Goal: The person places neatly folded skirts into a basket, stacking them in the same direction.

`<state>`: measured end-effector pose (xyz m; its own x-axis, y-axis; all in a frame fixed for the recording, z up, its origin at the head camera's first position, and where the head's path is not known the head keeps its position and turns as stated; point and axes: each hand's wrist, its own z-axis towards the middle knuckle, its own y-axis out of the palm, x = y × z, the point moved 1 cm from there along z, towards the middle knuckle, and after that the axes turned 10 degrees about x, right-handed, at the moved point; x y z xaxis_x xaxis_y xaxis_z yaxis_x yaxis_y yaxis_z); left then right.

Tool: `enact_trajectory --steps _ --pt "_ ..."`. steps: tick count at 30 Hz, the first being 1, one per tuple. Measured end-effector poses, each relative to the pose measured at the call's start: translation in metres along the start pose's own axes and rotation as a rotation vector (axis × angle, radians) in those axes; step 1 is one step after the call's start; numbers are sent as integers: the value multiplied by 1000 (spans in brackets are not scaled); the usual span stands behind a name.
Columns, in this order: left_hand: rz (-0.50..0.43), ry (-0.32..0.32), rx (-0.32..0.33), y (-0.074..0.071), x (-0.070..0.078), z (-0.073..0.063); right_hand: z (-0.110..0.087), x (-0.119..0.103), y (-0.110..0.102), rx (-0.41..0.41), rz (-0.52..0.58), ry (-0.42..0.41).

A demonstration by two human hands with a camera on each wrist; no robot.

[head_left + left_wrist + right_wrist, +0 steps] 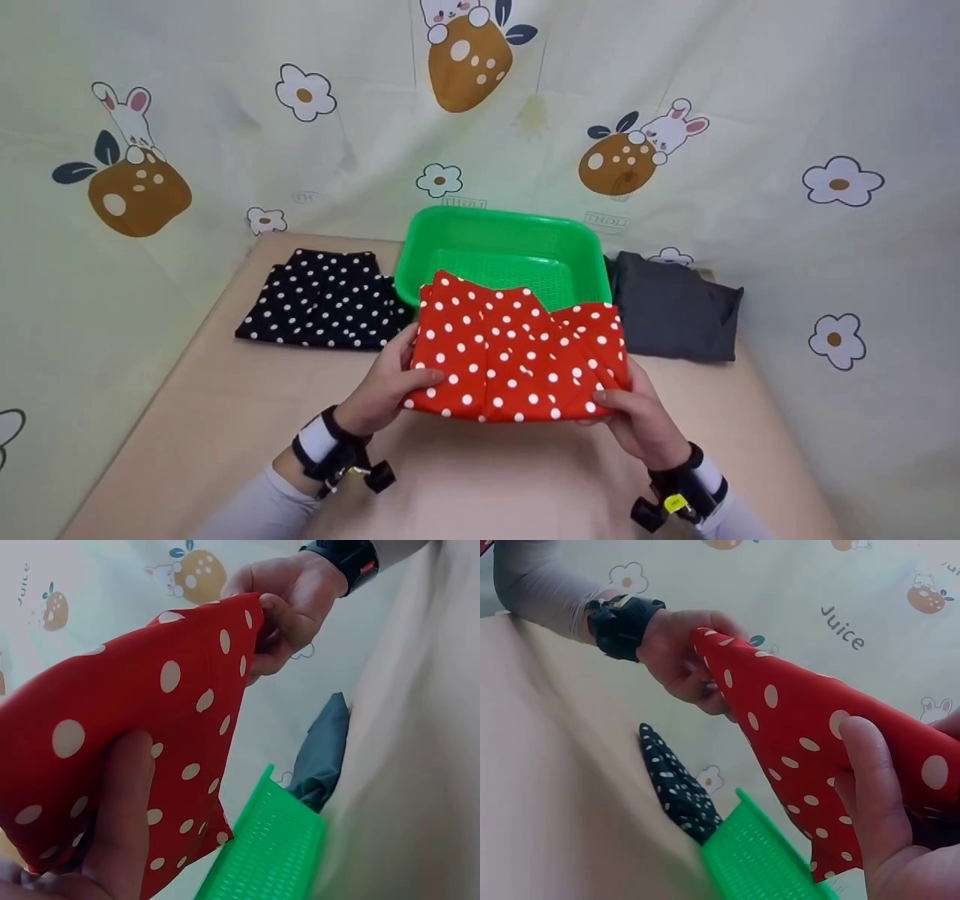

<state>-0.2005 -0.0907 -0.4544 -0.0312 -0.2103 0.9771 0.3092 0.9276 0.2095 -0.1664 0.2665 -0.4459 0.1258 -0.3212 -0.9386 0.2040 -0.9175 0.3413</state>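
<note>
Between my two hands a folded red cloth garment with white dots [517, 352] is held up off the table, in front of the green basket. My left hand [382, 386] grips its left edge, thumb on the near face and fingers behind. At the opposite edge my right hand [637, 412] pinches it the same way. The left wrist view shows the left thumb [127, 802] pressed on the red fabric [180, 705]. In the right wrist view the right thumb [874, 780] lies on the fabric too. The fingers behind the cloth are mostly hidden.
A green plastic basket [502, 217] stands at the back of the table [300, 397], its near side covered by the red cloth. Left of it lies a folded black cloth with white dots [322, 300]. A folded dark grey cloth [675, 307] lies to the right. A printed curtain [360, 150] hangs behind.
</note>
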Motion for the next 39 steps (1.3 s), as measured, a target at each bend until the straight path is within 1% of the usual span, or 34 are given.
enact_trajectory --steps 4,11,16,19,21,23,26,29,31,34,36,39 --pt "-37 18 12 0 11 14 13 -13 0 -5 13 -61" --pt "-124 38 43 -4 33 44 47 -31 13 122 45 -126" --pt "-192 65 91 -2 53 62 71 -47 25 193 46 -157" --pt "-238 71 115 0 59 77 84 -56 26 234 48 -160" --pt "-273 57 129 0 58 89 94 -61 23 260 46 -154" --pt "-315 33 150 -2 54 104 105 -64 20 286 49 -143" --pt "-404 9 188 -6 43 128 121 -63 16 314 58 -129" --pt "-488 3 233 -11 29 145 136 -57 13 323 78 -115" --pt "-515 2 258 -13 20 150 143 -51 10 335 99 -100" --pt "-502 -1 274 -13 9 154 149 -40 4 369 126 -78" --pt "-472 3 269 -13 5 156 153 -35 0 394 136 -71" --pt "-422 19 261 -14 5 157 160 -30 -1 404 100 -67"
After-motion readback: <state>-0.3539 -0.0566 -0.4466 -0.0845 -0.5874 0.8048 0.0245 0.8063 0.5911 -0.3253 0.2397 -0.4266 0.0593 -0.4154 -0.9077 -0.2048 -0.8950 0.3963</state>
